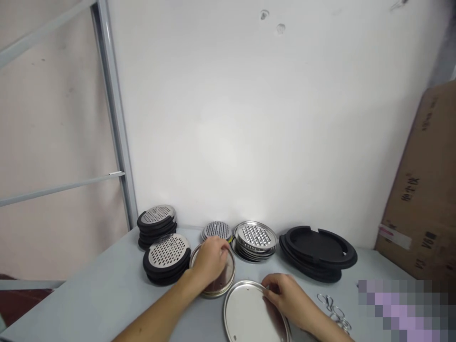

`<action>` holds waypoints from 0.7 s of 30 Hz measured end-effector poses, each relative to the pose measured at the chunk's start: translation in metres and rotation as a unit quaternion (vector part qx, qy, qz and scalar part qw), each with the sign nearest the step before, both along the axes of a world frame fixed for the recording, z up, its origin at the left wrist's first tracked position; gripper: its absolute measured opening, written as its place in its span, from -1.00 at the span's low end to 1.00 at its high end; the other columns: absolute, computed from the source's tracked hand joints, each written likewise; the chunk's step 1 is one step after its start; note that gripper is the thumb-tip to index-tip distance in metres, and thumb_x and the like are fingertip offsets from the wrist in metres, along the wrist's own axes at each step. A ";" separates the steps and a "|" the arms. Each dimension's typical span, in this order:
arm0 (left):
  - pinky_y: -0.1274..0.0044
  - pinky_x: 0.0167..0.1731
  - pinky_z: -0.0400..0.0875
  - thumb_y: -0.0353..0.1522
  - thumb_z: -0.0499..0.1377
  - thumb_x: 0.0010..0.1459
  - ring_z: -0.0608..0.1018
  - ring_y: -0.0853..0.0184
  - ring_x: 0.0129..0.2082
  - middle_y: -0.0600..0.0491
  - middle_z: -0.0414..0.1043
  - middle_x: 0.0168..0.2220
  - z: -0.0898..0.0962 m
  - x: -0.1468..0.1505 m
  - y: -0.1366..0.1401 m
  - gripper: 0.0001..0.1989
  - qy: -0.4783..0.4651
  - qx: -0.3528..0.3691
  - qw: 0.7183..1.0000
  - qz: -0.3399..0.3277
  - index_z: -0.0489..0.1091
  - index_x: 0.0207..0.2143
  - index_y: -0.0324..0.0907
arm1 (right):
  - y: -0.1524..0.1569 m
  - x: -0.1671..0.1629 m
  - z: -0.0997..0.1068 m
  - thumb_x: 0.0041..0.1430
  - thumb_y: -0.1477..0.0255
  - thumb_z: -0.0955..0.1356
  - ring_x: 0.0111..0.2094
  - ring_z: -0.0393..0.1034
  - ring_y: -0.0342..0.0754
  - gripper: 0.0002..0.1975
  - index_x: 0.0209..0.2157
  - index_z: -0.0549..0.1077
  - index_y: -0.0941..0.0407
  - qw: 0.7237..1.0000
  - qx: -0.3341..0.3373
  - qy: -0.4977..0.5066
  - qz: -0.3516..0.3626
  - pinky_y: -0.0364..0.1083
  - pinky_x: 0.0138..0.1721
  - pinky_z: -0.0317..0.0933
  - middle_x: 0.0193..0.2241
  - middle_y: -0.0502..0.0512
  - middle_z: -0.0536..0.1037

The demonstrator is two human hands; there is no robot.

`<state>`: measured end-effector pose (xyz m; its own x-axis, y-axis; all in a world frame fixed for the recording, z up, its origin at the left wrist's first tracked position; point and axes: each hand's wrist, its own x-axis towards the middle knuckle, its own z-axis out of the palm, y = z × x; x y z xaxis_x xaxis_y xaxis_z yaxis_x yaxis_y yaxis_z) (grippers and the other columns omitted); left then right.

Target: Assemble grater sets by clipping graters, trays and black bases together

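My left hand (211, 260) reaches over a stack of round, shallow metal trays (228, 275). Its fingers curl down near the far rim, and what is between the fingertips is hidden. My right hand (285, 297) pinches the upper right rim of another round metal tray (252, 311) with a raised edge and small holes. This tray is at the front, cut off by the bottom of the view. Just behind my left hand are round grater discs (218, 230). To their right, a grater disc with raised teeth (255, 236) tops a stack of metal rims.
Black-ringed perforated discs (169, 251) stand stacked at left, with another such stack (156, 218) behind. Large black rings (317, 249) are piled at right, near loose wire clips (335, 311). A cardboard box (420, 190) borders the grey table (96, 289); a white wall rises behind.
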<state>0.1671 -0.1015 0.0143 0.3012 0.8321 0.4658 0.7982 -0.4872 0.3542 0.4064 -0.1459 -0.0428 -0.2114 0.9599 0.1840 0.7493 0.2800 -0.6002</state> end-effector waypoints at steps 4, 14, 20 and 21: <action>0.46 -0.05 0.27 -0.55 0.04 0.17 0.47 0.24 -0.12 -0.06 0.49 -0.18 0.012 -0.012 0.042 -0.71 0.028 -0.008 0.999 0.039 0.51 -0.19 -0.19 | 0.000 -0.001 0.002 0.05 0.46 0.30 -0.49 0.35 -0.08 -0.81 -0.43 0.57 0.14 1.000 -0.006 0.004 0.004 -0.17 -0.45 0.06 -0.56 0.02 0.54; 0.48 -0.08 0.28 -0.44 0.09 0.19 0.48 0.23 -0.16 -0.05 0.50 -0.26 0.004 -0.024 0.077 -0.80 0.072 -0.032 0.995 0.067 0.54 -0.34 -0.17 | -0.003 -0.001 0.004 0.04 0.47 0.30 -0.47 0.36 -0.07 -0.81 -0.44 0.57 0.14 1.000 0.006 -0.006 0.007 -0.17 -0.43 0.07 -0.55 0.03 0.54; 0.47 -0.04 0.25 -0.42 0.13 0.16 0.44 0.22 -0.10 -0.03 0.47 -0.20 0.001 -0.026 0.075 -0.85 0.079 -0.017 0.995 0.059 0.50 -0.29 -0.16 | -0.002 0.000 0.004 0.05 0.46 0.30 -0.47 0.36 -0.07 -0.80 -0.43 0.58 0.13 1.000 0.006 -0.005 0.007 -0.16 -0.42 0.07 -0.54 0.04 0.55; 0.48 -0.04 0.25 -0.42 0.13 0.16 0.43 0.22 -0.10 -0.03 0.46 -0.20 0.001 -0.026 0.075 -0.85 0.081 -0.017 0.995 0.057 0.50 -0.29 -0.15 | -0.002 0.000 0.004 0.05 0.46 0.30 -0.46 0.37 -0.07 -0.81 -0.42 0.59 0.13 1.000 0.006 -0.004 0.006 -0.16 -0.41 0.08 -0.53 0.04 0.56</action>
